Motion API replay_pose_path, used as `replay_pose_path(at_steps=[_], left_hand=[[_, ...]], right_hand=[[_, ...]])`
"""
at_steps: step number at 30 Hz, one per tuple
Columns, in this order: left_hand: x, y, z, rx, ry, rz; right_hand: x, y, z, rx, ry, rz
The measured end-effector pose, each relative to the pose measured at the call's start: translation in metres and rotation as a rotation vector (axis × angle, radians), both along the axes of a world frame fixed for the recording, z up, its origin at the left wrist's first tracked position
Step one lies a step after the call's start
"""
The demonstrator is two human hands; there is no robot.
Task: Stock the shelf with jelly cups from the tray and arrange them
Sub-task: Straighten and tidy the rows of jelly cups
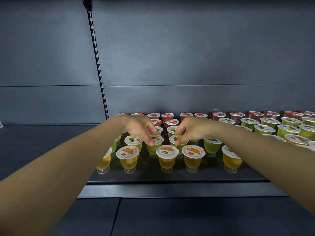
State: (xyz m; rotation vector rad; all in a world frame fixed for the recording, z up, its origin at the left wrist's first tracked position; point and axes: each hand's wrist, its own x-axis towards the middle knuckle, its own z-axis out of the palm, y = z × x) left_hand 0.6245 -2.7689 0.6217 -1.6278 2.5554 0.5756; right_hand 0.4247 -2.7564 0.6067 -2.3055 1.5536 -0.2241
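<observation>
Rows of jelly cups stand on the dark shelf [153, 178]: red ones at the back, green in the middle, orange [167, 156] in front. My left hand [139, 127] reaches over them and pinches the lid rim of a green cup [154, 144] in the second row. My right hand [190, 129] pinches the rim of the neighbouring green cup [178, 143]. Both cups stand on the shelf, side by side. No tray is in view.
The shelf's back panel [187, 65] rises behind the cups, with a slotted upright [98, 65] at the left. Bare shelf [42, 142] lies left of the cups. More green and orange cups [289, 132] fill the right side. The shelf's front lip [170, 189] runs below.
</observation>
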Motion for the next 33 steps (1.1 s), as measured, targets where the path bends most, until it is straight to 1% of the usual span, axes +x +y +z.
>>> replay_pose_path(at_steps=[6,11,14,19,23,26,33], left_hand=[[-0.004,0.003,0.009,0.02,-0.045,0.023],[-0.017,0.018,0.033,-0.112,-0.1,0.033],[-0.03,0.031,0.049,-0.181,-0.108,0.057],[-0.057,0.064,0.068,-0.287,-0.122,0.053],[-0.079,0.096,0.071,-0.297,-0.135,0.023],[-0.097,0.119,0.068,-0.292,-0.169,0.0],[-0.135,0.154,0.059,-0.29,-0.193,-0.058]], right_hand=[[-0.006,0.006,0.01,-0.019,0.031,0.017],[-0.022,0.023,0.04,-0.13,0.07,-0.016],[-0.038,0.037,0.059,-0.219,0.148,-0.057],[-0.067,0.078,0.078,-0.274,0.359,-0.096],[-0.095,0.111,0.082,-0.282,0.457,-0.135],[-0.114,0.134,0.081,-0.259,0.494,-0.147],[-0.143,0.179,0.078,-0.232,0.477,-0.181]])
